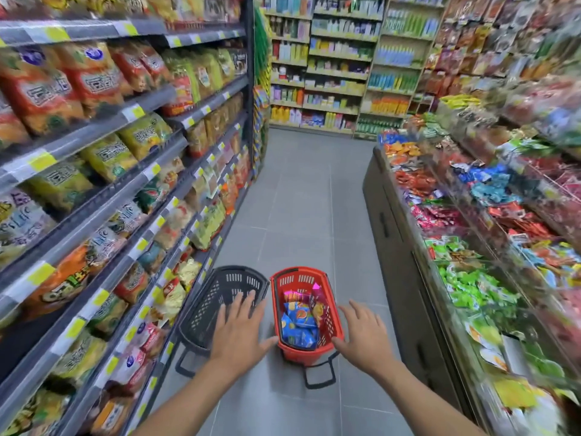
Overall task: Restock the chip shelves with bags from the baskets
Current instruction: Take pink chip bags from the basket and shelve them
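While both arms reach forward and down over the floor (298, 199), the left grip (240, 333) and the right grip (361, 336) are spread flat, palms down, pinching nothing. They flank the near end of the red basket (301, 354), each thumb angled in towards one of its near corners. How high they hang above the rim I cannot tell.

The bags to be shelved lie between the two grips and a little ahead of them, down inside the red basket. Neither hand looks clearly nearer, though the left is on the shelf side. The red basket's long axis runs straight away from the person along the aisle, with its folded handle at the near end on the floor. A blue bag (298, 325) fills the near half, lying lengthwise along that axis; which end is its top I cannot make out. A dark red bag (317, 305) stands against the right wall just beyond it.

Touching the red basket's left side, the black basket (213, 297) shows no bags and tilts its far end towards the shelves; the left grip overlaps its near right part.

Beyond, the chip shelves (94, 133) run along the left of the aisle, so a lifted bag would likely need to travel leftward and up.
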